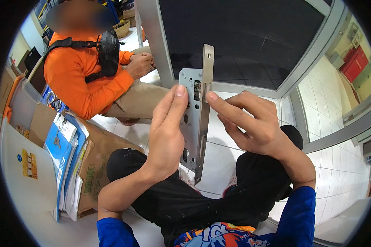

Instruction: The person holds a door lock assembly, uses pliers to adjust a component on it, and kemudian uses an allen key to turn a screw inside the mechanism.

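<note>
A mortise lock (193, 133) stands upright in front of me, tilted slightly, its flat grey case pierced with holes and a long narrow steel faceplate (208, 68) along its right edge. My left hand (167, 140) is closed on the case's left edge, with one fingertip flat on the near side; the fingers behind the case are hidden. My right hand (255, 123) has one outstretched fingertip touching the faceplate beside the opening where inner parts show. Its other fingers are bent and apart, holding nothing. The lock hangs above the gap between my knees.
A person in an orange top (82, 78) sits at the upper left, hands together. Close to my left stand a cardboard box (101, 168), blue folders with papers (57, 140) and a whitish plastic bin (24, 136). Ahead is a metal-framed dark door panel (243, 33); white tiled floor (323, 164) lies right.
</note>
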